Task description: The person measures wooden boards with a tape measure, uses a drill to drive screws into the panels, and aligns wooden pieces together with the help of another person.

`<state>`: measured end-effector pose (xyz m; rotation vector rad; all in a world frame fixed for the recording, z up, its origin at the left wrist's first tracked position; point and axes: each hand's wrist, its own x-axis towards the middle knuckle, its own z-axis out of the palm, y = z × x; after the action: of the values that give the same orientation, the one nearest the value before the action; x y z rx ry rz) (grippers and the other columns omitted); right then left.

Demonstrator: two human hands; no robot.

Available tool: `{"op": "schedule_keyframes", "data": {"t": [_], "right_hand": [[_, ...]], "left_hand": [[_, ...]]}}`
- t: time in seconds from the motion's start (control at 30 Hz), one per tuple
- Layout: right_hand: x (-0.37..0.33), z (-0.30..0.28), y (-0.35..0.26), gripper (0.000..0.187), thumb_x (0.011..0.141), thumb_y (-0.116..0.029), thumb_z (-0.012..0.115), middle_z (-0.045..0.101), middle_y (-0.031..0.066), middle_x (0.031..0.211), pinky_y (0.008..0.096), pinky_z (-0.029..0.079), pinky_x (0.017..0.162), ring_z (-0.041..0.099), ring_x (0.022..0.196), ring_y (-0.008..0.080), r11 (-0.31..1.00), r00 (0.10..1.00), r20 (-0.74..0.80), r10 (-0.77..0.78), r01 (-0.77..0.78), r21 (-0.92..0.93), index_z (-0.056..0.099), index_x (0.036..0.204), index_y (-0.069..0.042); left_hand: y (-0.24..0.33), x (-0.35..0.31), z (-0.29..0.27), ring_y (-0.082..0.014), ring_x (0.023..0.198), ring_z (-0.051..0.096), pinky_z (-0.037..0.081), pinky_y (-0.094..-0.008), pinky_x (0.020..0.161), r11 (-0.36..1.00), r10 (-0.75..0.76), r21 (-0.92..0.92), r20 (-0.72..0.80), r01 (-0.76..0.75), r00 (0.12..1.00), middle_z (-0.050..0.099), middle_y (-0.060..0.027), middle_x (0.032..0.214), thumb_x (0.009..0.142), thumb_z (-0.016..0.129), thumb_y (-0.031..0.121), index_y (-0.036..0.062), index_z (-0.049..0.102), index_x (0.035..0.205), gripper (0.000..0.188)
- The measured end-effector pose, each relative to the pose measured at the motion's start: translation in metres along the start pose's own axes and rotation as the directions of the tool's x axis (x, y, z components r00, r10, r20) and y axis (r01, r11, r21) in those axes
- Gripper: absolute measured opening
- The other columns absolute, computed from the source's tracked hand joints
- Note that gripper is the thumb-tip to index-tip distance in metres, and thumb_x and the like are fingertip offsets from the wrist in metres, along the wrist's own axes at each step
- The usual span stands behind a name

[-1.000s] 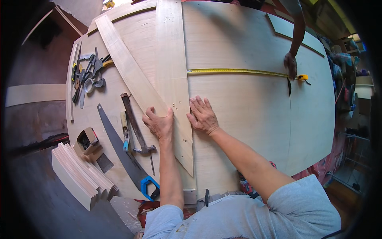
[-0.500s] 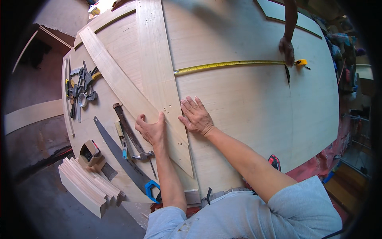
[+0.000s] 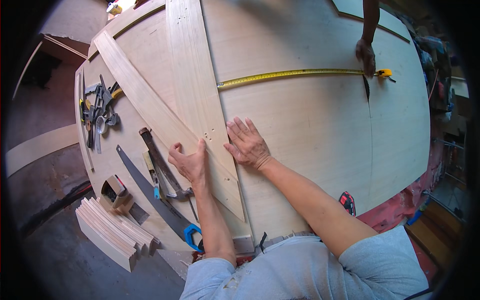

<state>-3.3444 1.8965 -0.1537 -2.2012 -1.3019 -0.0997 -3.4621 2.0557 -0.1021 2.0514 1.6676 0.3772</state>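
A long pale board (image 3: 192, 75) lies on a large plywood sheet (image 3: 295, 130), and a narrower board (image 3: 150, 102) slants to meet it at its near end. My left hand (image 3: 189, 162) is at the slanted board, fingers curled at its left side and thumb stretched over the top. Flat beside the long board's right edge rests my right hand (image 3: 247, 145), fingers extended. A yellow tape measure (image 3: 295, 73) runs from that edge to its case at the right, where another person's hand (image 3: 366, 56) reaches down. Below that hand, a dark toothed blade (image 3: 367, 89) shows at a thin line.
Left of my arm lie a hammer (image 3: 162, 165), a handsaw (image 3: 152, 195) with blue handle, and a chisel-like tool (image 3: 151, 170). Clamps (image 3: 104, 102) are piled farther left. An open box (image 3: 115, 192) and stacked curved wood pieces (image 3: 112, 230) sit near left. A red-black object (image 3: 347, 203) is right.
The whole view has shifted slightly. Both my hands keep their places on and beside the boards. The other person's hand remains by the tape case.
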Motion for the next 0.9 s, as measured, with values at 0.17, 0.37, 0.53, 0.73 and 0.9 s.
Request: {"op": "schedule_keyframes", "data": {"t": [0.17, 0.37, 0.53, 0.73, 0.9], "right_hand": [[0.001, -0.001, -0.001, 0.052, 0.100, -0.038, 0.067, 0.063, 0.0149, 0.147, 0.0525, 0.028, 0.128, 0.051, 0.147, 0.0331, 1.000, 1.000, 0.016, 0.017, -0.017, 0.027, 0.067, 0.134, 0.001], [0.002, -0.002, -0.001, 0.051, 0.100, -0.040, 0.065, 0.063, 0.0155, 0.148, 0.0532, 0.028, 0.128, 0.052, 0.146, 0.0327, 1.000, 1.000, 0.005, 0.007, -0.007, 0.010, 0.067, 0.133, -0.001], [0.002, -0.003, -0.002, 0.052, 0.101, -0.039, 0.064, 0.063, 0.0157, 0.148, 0.0535, 0.029, 0.127, 0.052, 0.146, 0.0331, 1.000, 1.000, 0.014, 0.003, -0.004, 0.012, 0.066, 0.135, 0.000], [-0.004, 0.006, -0.002, 0.053, 0.099, -0.034, 0.069, 0.063, 0.0193, 0.148, 0.0541, 0.029, 0.127, 0.053, 0.145, 0.0357, 0.997, 0.997, 0.045, 0.067, -0.069, 0.047, 0.066, 0.136, 0.003], [-0.005, 0.018, -0.002, 0.059, 0.100, -0.038, 0.067, 0.059, 0.0194, 0.152, 0.0540, 0.029, 0.127, 0.050, 0.147, 0.0342, 0.995, 0.994, 0.050, -0.097, 0.097, -0.014, 0.061, 0.143, 0.002]], "left_hand": [[-0.001, 0.001, 0.001, -0.0399, 0.129, 0.052, 0.046, -0.0496, 0.109, 1.000, 0.017, -0.020, -0.005, -0.017, 1.000, 0.047, -0.0209, 0.134, 0.073, 0.091, 0.041, 0.0040, 0.048, 0.135, 0.084], [-0.001, 0.001, 0.001, -0.0391, 0.128, 0.053, 0.046, -0.0491, 0.110, 0.999, 0.039, -0.014, -0.017, -0.039, 0.999, 0.047, -0.0205, 0.134, 0.073, 0.091, 0.042, 0.0034, 0.048, 0.135, 0.084], [-0.003, -0.002, 0.005, -0.0379, 0.127, 0.056, 0.048, -0.0493, 0.108, 0.998, 0.051, -0.019, -0.050, -0.052, 0.997, 0.048, -0.0195, 0.134, 0.074, 0.091, 0.043, 0.0039, 0.049, 0.135, 0.084], [-0.014, -0.004, 0.017, -0.0402, 0.127, 0.055, 0.048, -0.0503, 0.108, 0.989, 0.151, 0.028, -0.140, -0.148, 0.979, 0.055, -0.0211, 0.129, 0.078, 0.089, 0.048, 0.0038, 0.050, 0.134, 0.081], [-0.018, -0.001, 0.023, -0.0432, 0.133, 0.046, 0.041, -0.0585, 0.109, 0.988, 0.155, 0.068, -0.323, -0.140, 0.934, 0.049, -0.0219, 0.140, 0.080, 0.084, 0.053, 0.0041, 0.049, 0.135, 0.081]]}}
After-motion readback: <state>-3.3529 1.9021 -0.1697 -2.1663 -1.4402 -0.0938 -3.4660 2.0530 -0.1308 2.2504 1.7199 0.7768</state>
